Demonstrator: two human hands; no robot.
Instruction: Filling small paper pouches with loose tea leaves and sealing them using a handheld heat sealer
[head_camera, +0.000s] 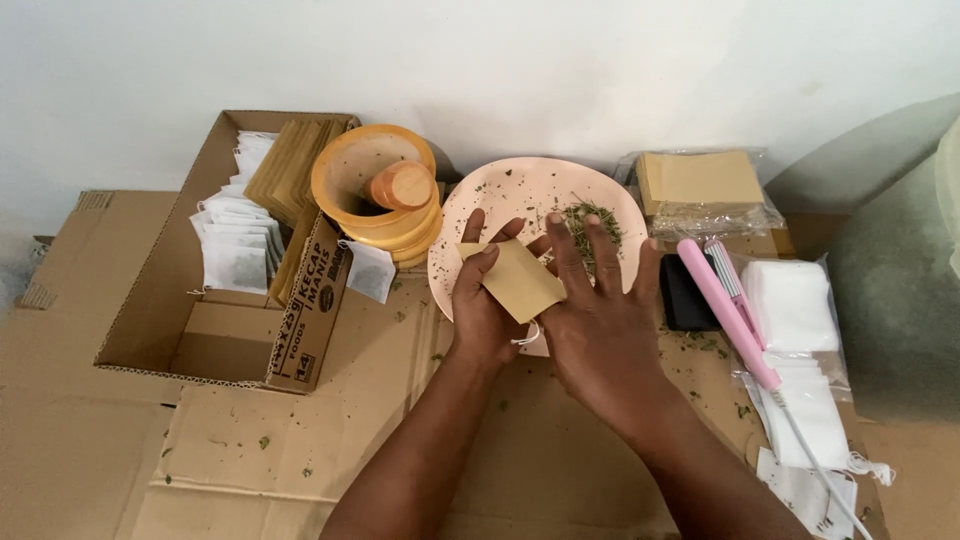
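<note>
Left hand (480, 300) holds a small tan paper sachet (512, 280) over the near rim of the pink plate (470, 205); thumb on top, fingers under it, so the grip is closed on the sachet. Right hand (597, 315) lies flat, fingers spread, fingertips on the pile of dried green herb (592, 222) in the plate; its grip is loose, nothing clamped that shows, maybe gathering flakes, hard to tell.

Progress, judged from the layout: the cardboard box (165, 300) at left already holds rows of white filled bags (235, 245) and a stack of tan sachets (285, 170), so many pieces look done. The sachet in hand looks flat, probably not filled yet. Herb remains in the plate, a pack of empty tan sachets (700, 180) sits behind, and white empty bags (795, 300) wait at right, so plenty is left. Pink sealer tool (725, 300) lies unused beside the plate, near a black block (685, 295).

Orientation: sachet is roughly rectangular, lying near flat, turned diagonally; long axis runs from upper left by the left fingertips to lower right toward the right wrist. Which end is the open mouth cannot be told. A white string loop (528, 337) hangs just below it.

Wooden mortar with pestle (385, 190) stands between box and plate; flakes scattered over the cardboard-covered tabletop (300, 440)
</note>
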